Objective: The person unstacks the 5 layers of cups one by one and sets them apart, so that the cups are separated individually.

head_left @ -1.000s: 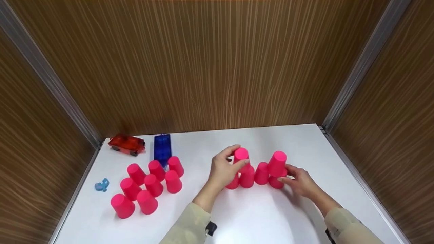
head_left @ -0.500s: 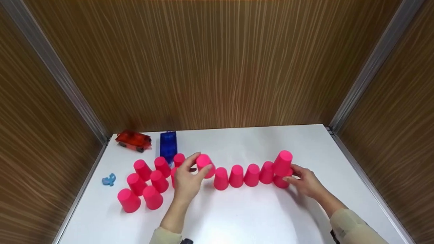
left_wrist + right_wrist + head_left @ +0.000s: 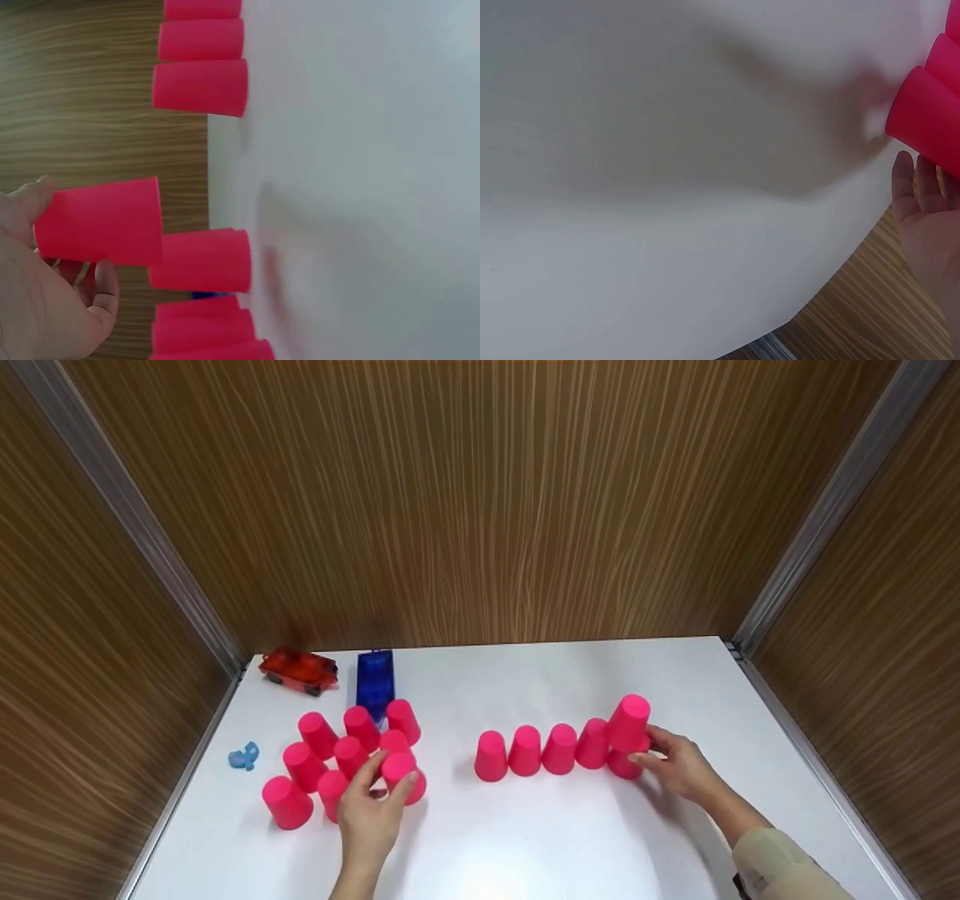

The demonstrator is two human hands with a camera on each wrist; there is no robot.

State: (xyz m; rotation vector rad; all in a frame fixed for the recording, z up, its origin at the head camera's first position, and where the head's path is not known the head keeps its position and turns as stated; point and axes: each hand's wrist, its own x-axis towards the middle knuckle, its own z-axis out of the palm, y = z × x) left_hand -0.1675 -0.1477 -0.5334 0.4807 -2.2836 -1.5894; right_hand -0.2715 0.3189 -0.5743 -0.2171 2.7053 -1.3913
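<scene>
In the head view, my left hand (image 3: 367,817) holds an upside-down pink cup (image 3: 398,766) between thumb and fingers, in front of the left group of cups. The left wrist view shows this cup (image 3: 101,222) held off the table. On the right, a row of upside-down pink cups (image 3: 525,751) stands on the table. One more cup (image 3: 628,723) rests upside down on top at the right end. My right hand (image 3: 684,765) grips the lower end cup (image 3: 624,766) from its right side. In the right wrist view, its fingers (image 3: 904,180) lie against a cup (image 3: 930,120).
Several upside-down pink cups (image 3: 303,769) stand grouped at the left of the white table (image 3: 555,840). Behind them are a red toy car (image 3: 298,670) and a blue toy piece (image 3: 376,681). A small light-blue piece (image 3: 244,756) lies far left. Wood-grain panels (image 3: 487,510) enclose the table.
My left hand has carried its cup from above the row leftward and toward me, to the left group. My right hand has stayed at the row's right end.
</scene>
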